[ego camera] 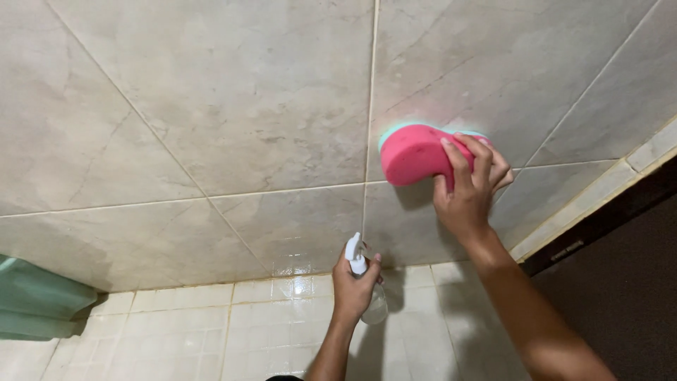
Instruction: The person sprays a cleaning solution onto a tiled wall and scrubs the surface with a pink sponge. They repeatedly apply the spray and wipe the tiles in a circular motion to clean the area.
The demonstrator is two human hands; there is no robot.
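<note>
A thick pink foam sponge with a teal face (415, 152) is gripped by the right hand (469, 190) and pressed against the large grey wall tiles (233, 106). A small clear plastic spray bottle with a white nozzle (360, 264) is clasped in the left hand (355, 286), lower down near the small white floor tiles (190, 331).

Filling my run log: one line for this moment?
right hand: presses pink sponge on wall tile | left hand: holds spray bottle
</note>
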